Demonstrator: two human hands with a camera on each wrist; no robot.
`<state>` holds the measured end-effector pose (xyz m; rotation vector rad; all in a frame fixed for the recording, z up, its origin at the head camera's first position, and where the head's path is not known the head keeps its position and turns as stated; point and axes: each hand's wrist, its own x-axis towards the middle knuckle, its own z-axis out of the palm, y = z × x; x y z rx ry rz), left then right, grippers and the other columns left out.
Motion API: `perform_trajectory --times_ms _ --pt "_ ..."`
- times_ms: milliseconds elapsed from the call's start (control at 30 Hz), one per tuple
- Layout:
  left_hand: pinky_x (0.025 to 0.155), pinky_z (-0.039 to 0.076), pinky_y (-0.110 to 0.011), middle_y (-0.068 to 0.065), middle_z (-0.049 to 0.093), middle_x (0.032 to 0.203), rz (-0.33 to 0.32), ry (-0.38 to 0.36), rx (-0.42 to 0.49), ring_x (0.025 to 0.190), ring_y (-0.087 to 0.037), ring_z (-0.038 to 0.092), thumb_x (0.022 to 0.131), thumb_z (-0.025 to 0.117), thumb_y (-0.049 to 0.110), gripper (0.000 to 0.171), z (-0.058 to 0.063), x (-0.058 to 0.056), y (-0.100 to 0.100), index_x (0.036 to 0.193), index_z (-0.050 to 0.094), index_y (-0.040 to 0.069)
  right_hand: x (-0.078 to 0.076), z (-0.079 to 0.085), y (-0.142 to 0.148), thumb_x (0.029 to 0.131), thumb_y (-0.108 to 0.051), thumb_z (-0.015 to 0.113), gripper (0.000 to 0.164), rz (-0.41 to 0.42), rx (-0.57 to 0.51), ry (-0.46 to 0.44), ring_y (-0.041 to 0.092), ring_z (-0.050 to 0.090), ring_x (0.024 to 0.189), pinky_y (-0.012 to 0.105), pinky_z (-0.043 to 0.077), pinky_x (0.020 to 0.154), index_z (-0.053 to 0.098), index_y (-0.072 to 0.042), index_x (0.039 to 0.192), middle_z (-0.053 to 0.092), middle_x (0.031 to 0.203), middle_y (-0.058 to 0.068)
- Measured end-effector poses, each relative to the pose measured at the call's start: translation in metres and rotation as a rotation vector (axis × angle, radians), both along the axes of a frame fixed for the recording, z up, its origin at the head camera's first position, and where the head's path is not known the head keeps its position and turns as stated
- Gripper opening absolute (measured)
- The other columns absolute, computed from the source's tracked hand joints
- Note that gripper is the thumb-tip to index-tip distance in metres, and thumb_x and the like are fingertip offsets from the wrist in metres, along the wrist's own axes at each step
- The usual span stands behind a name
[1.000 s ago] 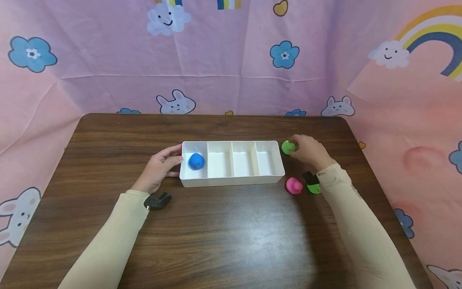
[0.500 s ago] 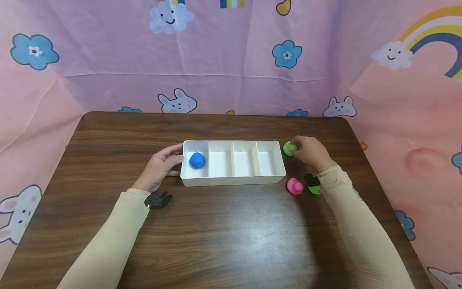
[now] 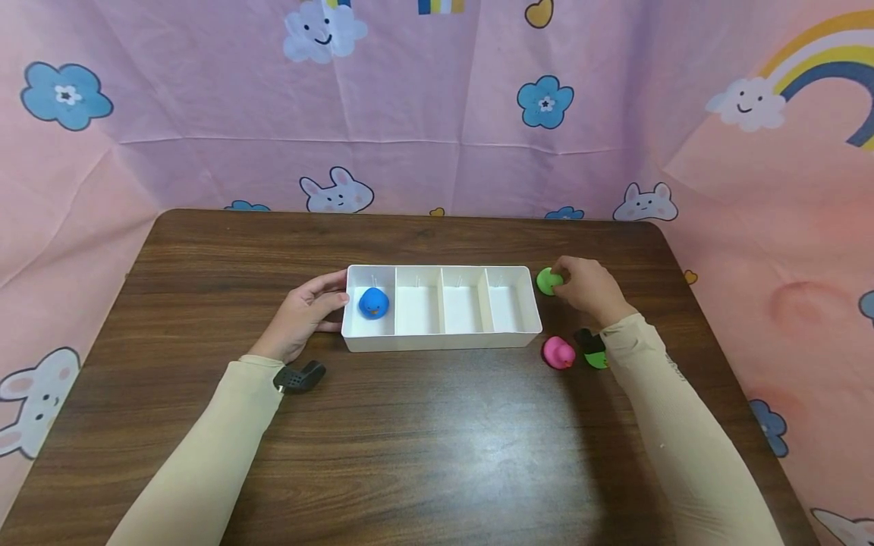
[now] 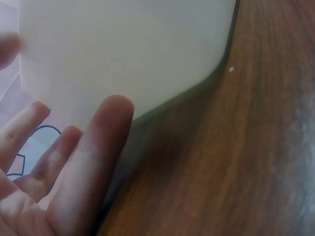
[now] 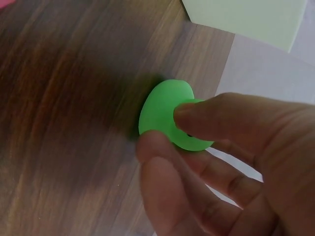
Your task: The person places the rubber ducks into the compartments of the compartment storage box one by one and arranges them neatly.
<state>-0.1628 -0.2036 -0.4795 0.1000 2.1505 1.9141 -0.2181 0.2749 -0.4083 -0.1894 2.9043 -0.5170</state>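
Fingers (image 5: pixel 162 191) of the right hand (image 3: pixel 590 290) pinch the green toy (image 3: pixel 546 281), just right of the tray (image 3: pixel 440 343); the left hand (image 3: pixel 295 320), fingers spread, rests against the tray's left end. Blue toy (image 3: pixel 373 303): leftmost compartment. Pink toy (image 3: pixel 558 353) and black-and-green toy (image 3: pixel 592 347): side by side on the table (image 3: pixel 410 447), nearer than the green one.

Before us, a white oblong four-compartment box (image 3: pixel 437 343) stands on a brown wood-grain table (image 3: pixel 382 455), a round blue toy duck (image 3: pixel 373 304) in its leftmost compartment. We see the left hand (image 3: pixel 299 312) at the box's left end; just beyond its right end, a rounded light-green toy (image 3: pixel 546 282) sits in the right hand's (image 3: pixel 589 288) fingers. Nearer us lie a pink toy duck (image 3: pixel 558 353) and, right beside it, a black-and-green toy (image 3: pixel 592 349). Printed pink cloth (image 3: pixel 416 91) hangs behind.
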Motion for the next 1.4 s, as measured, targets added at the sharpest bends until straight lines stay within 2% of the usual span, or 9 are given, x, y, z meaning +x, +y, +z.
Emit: perform_trajectory --times_ms 233,433,533,667,833,1100,1233,1400 --pt "0.084 0.062 -0.032 -0.014 0.050 0.153 0.005 -0.005 -0.007 0.118 -0.018 0.062 0.104 0.064 0.035 0.060 0.001 0.000 0.001 0.157 0.044 0.015 0.000 -0.001 0.003 0.093 -0.008 0.071 0.031 0.006 -0.026 0.008 0.038 0.066 0.100 0.055 0.055 0.087 0.066 0.003 0.122 0.070 0.115 0.024" --pt "0.084 0.062 -0.033 -0.015 0.049 0.153 0.004 -0.007 0.002 0.120 -0.021 0.061 0.104 0.064 0.034 0.060 -0.001 -0.001 0.000 0.157 0.045 0.014 0.001 0.001 0.006 0.095 -0.008 0.072 0.032 0.007 -0.052 -0.031 0.034 0.070 0.092 0.049 0.058 0.080 0.066 0.002 0.125 0.071 0.114 0.023" --pt "0.085 0.062 -0.033 -0.015 0.049 0.153 0.005 -0.009 0.006 0.121 -0.021 0.061 0.104 0.065 0.034 0.060 -0.001 -0.001 0.000 0.157 0.044 0.014 0.001 0.003 0.006 0.095 -0.010 0.072 0.032 0.013 -0.047 -0.031 0.034 0.071 0.092 0.050 0.058 0.080 0.066 0.002 0.125 0.071 0.114 0.024" --pt "0.084 0.062 -0.033 -0.015 0.049 0.152 0.006 -0.012 0.005 0.119 -0.018 0.062 0.104 0.064 0.034 0.060 -0.001 0.000 0.000 0.157 0.044 0.014 0.004 0.009 0.007 0.095 -0.012 0.072 0.032 0.008 -0.049 0.006 0.034 0.071 0.094 0.051 0.058 0.081 0.067 0.001 0.124 0.072 0.114 0.023" --pt "0.084 0.062 -0.033 -0.016 0.049 0.152 0.004 -0.003 0.009 0.117 -0.015 0.063 0.104 0.064 0.033 0.060 0.000 0.000 0.001 0.157 0.044 0.013 0.008 0.021 0.007 0.095 -0.013 0.072 0.031 0.005 -0.082 0.044 0.028 0.072 0.077 0.047 0.056 0.074 0.068 -0.002 0.123 0.074 0.105 0.019" --pt "0.084 0.062 -0.033 -0.015 0.049 0.153 0.003 -0.008 -0.009 0.120 -0.021 0.061 0.104 0.064 0.034 0.061 0.001 0.000 0.001 0.157 0.044 0.013 0.013 0.039 -0.006 0.094 -0.014 0.076 0.030 0.078 -0.111 0.153 0.035 0.072 0.101 0.054 0.055 0.085 0.070 -0.003 0.120 0.074 0.114 0.018" --pt "0.084 0.062 -0.033 -0.016 0.049 0.153 0.004 -0.006 0.001 0.122 -0.023 0.060 0.104 0.064 0.034 0.061 0.000 0.000 0.001 0.157 0.044 0.013 0.016 0.047 -0.021 0.092 -0.012 0.077 0.028 0.116 -0.131 0.193 0.033 0.071 0.098 0.050 0.055 0.083 0.071 -0.003 0.118 0.074 0.116 0.016" --pt "0.084 0.062 -0.033 -0.015 0.050 0.152 0.010 -0.001 0.004 0.120 -0.022 0.061 0.104 0.065 0.034 0.060 -0.001 0.000 0.001 0.157 0.045 0.014 0.021 0.057 -0.042 0.091 -0.012 0.078 0.027 0.132 -0.126 0.224 0.029 0.061 0.089 0.043 0.050 0.077 0.072 -0.007 0.117 0.074 0.114 0.010"
